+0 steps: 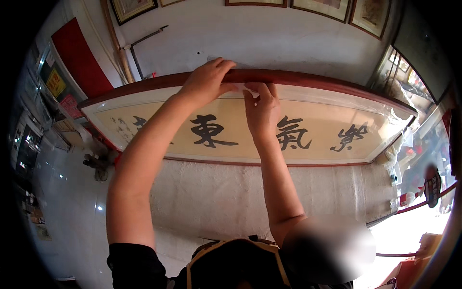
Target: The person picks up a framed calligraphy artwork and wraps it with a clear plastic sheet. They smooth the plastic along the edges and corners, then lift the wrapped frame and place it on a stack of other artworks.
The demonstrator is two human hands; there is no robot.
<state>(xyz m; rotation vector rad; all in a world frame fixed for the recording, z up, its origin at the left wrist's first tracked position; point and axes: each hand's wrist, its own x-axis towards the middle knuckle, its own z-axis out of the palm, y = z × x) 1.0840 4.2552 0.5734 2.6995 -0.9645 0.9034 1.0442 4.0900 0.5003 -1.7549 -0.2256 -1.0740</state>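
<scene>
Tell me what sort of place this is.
Probably a picture-framing or calligraphy workshop: a long wooden-framed calligraphy panel lies on a felt-covered worktable, and framed pictures hang on the wall.

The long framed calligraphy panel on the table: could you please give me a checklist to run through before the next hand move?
1. Left hand steadying the dark red wooden frame at its far rail: ok, draped over it.
2. Right hand pinching the clear film at the rail: ok, fingers closed on it.
3. Film peeled off the whole panel: cannot tell.
4. Panel flat on the white felt table: ok.
5. Far right corner wrapping smooth: not ok, crumpled.
</scene>
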